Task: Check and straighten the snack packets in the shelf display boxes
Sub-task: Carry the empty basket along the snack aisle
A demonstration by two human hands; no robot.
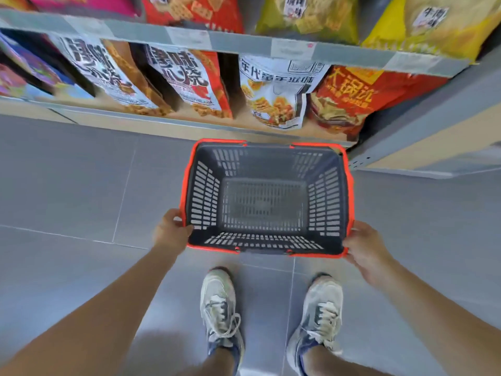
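Left hand (172,232), right hand (366,251) both grip basket (350,185) near corners; snack packets (273,96) stand ahead, beyond its far rim.

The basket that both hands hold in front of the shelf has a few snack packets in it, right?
Not quite. The head view shows the basket empty, its slotted bottom bare. The left hand and right hand do hold it by the rim, in front of the shelf.
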